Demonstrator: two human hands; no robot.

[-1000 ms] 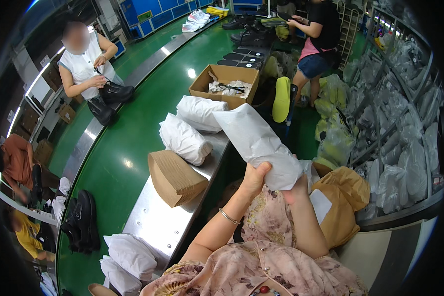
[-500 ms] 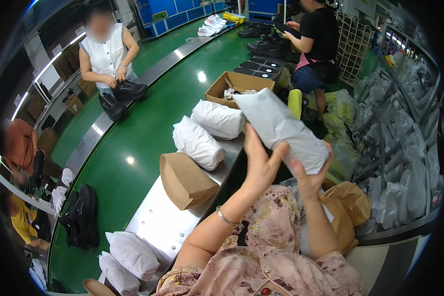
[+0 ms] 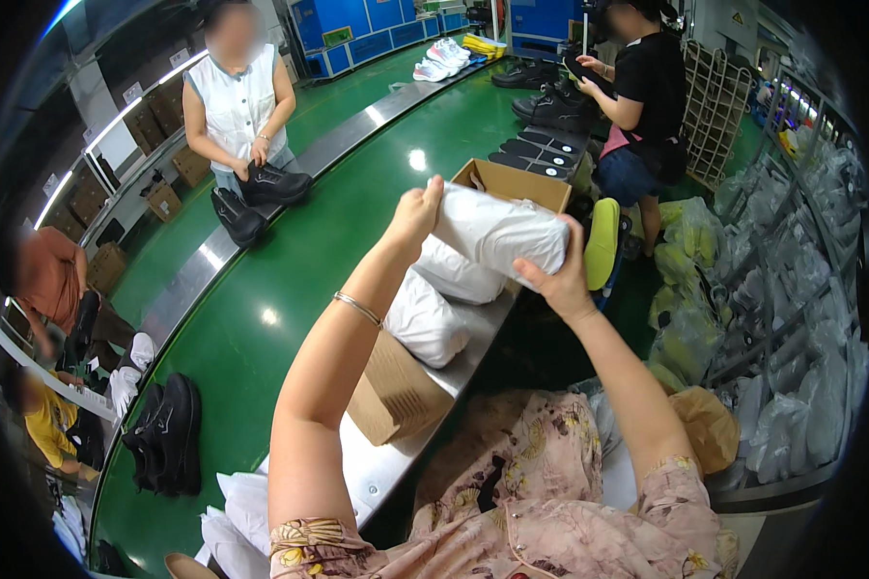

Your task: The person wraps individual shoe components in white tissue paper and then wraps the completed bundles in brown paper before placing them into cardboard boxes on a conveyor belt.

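Green conveyor (image 3: 251,362), yellow sign (image 3: 739,17) (triangular), both hands (image 3: 562,278) gripping white-wrapped bundle (image 3: 500,230)

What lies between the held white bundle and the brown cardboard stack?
In the head view, two other white-wrapped bundles lie there on the metal bench.

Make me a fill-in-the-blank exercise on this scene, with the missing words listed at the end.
1. The left hand and right hand hold a wrapped bundle coloured ____.
2. The bracelet is on the camera wearer's ____ arm.
3. The wide belt beside the metal ledge is ____.
4. The person in the sleeveless top handles a shoe coloured ____.

Missing words: white; left; green; black.
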